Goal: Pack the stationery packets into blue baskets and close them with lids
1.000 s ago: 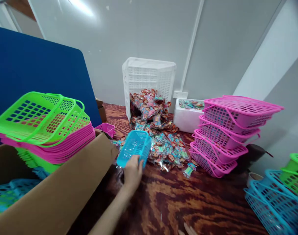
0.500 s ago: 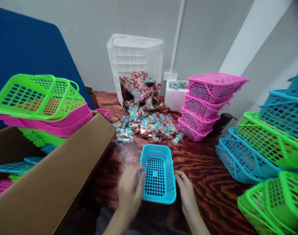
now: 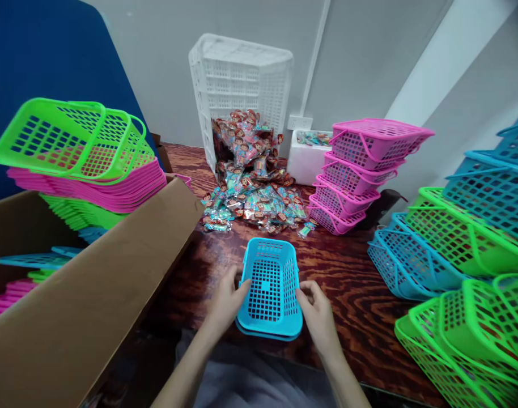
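Observation:
A small blue plastic basket (image 3: 268, 286) sits at the near edge of the wooden table (image 3: 352, 306), right in front of me; a second blue rim shows under it. My left hand (image 3: 227, 299) grips its left side with curled fingers. On the other side my right hand (image 3: 317, 311) pinches the right wall. Beyond the basket lies a pile of small wrapped toy packets (image 3: 253, 198) spilling from a tipped white crate (image 3: 240, 90).
A cardboard box (image 3: 97, 294) at left holds nested green, pink and blue baskets (image 3: 80, 164). A stack of pink baskets (image 3: 356, 175) and a white foam box (image 3: 304, 156) stand behind. Blue and green basket stacks (image 3: 467, 255) crowd the right side.
The blue basket came from the far pile toward me and now rests at the table's near edge. My right hand has joined my left on it. The view tilted down and right.

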Motion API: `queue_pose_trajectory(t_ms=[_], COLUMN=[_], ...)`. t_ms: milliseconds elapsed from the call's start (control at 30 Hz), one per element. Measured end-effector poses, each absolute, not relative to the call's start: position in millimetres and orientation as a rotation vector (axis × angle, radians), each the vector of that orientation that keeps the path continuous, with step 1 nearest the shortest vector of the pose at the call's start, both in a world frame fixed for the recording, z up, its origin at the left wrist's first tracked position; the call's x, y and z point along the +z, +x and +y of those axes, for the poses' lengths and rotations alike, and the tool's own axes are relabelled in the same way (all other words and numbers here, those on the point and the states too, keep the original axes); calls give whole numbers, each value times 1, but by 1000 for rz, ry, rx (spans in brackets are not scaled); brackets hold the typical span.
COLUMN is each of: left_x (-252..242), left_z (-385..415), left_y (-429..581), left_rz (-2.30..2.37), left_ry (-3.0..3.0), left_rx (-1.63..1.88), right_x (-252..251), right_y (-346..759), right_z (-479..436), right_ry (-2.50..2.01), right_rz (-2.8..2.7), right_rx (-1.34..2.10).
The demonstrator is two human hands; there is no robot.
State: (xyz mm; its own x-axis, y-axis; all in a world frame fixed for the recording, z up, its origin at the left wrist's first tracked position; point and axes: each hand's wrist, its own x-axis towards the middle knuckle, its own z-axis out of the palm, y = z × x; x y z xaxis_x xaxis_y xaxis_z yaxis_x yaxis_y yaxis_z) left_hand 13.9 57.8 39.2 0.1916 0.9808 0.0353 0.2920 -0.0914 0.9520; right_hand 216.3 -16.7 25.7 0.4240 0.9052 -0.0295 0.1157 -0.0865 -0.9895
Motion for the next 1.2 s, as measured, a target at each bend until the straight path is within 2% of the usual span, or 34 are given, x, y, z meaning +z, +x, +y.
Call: queue_pose_trajectory(t_ms=[200,400,533,733,867,1033,1200], left_x=[42,50,55,60,62,61,59], left_z=[35,18,11,9,8,8,5], left_y=[18,24,31,35,41,45,38], left_rz=[1043,937,880,780,817,859,824], left_ry=[1141,957,936,976,1026,1029,1102], left_rx=[984,1010,988,983,1023,1028,998], right_x=[17,55,82,80,76,76,85], right_y=[233,217,178,162,164,161,162], right_z=[-19,-33,-51,-54,-52,-51,-48], right_ry=[-1702,-1799,-1678,-1674,-1655,-1643,-1661], right_rz=[-1068,-1456,-1741,-1614,-1542,-1592,-1735], right_rx=[712,-17,234,427,365,124,107])
